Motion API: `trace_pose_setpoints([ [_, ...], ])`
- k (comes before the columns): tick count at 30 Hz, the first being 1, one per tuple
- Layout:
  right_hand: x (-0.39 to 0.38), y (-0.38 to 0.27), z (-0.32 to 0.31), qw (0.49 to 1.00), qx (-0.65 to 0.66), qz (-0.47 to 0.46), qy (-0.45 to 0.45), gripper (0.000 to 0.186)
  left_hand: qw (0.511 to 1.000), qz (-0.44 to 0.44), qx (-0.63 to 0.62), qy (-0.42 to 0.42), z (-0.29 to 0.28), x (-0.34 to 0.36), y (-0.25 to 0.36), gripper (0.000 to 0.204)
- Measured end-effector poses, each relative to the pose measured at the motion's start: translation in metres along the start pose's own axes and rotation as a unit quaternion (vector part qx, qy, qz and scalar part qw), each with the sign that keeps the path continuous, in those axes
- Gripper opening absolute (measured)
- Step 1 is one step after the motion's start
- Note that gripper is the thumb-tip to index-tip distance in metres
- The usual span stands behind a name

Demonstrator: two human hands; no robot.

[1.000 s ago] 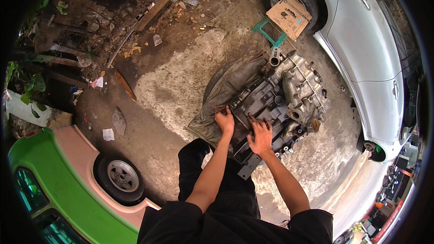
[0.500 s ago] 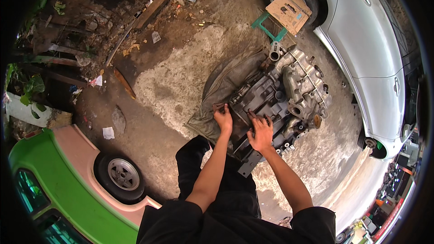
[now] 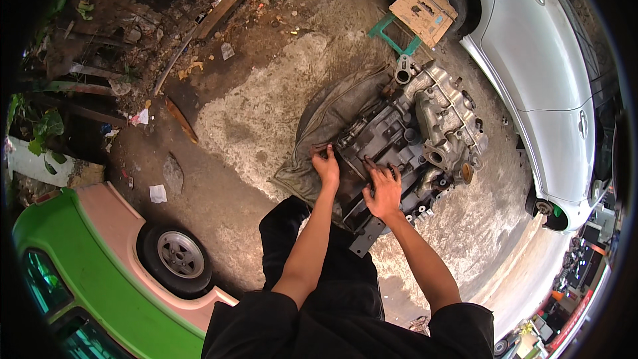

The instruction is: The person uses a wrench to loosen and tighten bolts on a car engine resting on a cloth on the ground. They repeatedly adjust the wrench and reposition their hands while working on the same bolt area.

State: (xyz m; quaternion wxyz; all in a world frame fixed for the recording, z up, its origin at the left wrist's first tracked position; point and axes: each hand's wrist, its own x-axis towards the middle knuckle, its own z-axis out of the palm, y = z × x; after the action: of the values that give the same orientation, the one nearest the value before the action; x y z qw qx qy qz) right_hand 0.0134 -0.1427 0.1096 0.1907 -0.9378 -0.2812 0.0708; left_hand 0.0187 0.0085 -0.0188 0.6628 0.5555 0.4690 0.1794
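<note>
Evidently, a bulky car engine (image 3: 362, 134) is sitting on the ground (image 3: 242, 126) just in front of the person, with a rumpled cloth (image 3: 329, 116) spreading out along its left side. The left hand (image 3: 326, 169) is hovering or resting at that left edge, its fingers bending close together; whether they are pinching something small, one cannot tell. The right hand (image 3: 383, 194) is lying on the dark upper face, its fingers fanning loosely apart and gripping nothing that is showing.

Judging by all that metal, the engine is probably weighing too much for a single pair of hands, and it is looking stiff throughout. Its dark, grimy faces may be hiding a slick, oily film. The thick body is seeming the surest place for taking hold, and the flat metal plate (image 3: 365, 237) at the near end is offering another sturdy-looking edge. The silver pipes (image 3: 432, 116) on the right are looking less trustworthy for bearing weight, while the small fittings (image 3: 420, 214) below them are likely needing gentler handling.
</note>
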Motion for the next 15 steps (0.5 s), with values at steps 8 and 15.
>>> trace_pose_setpoints([
  [8,0.000,-0.001,-0.001,1.000,0.002,0.006,-0.007,0.061,0.997,-0.066,-0.014,-0.027,-0.001,-0.010,0.013,0.019],
  [15,0.001,-0.001,-0.002,1.000,0.009,-0.007,0.004,0.061,0.994,-0.082,0.057,-0.032,0.001,0.012,0.010,0.032],
])
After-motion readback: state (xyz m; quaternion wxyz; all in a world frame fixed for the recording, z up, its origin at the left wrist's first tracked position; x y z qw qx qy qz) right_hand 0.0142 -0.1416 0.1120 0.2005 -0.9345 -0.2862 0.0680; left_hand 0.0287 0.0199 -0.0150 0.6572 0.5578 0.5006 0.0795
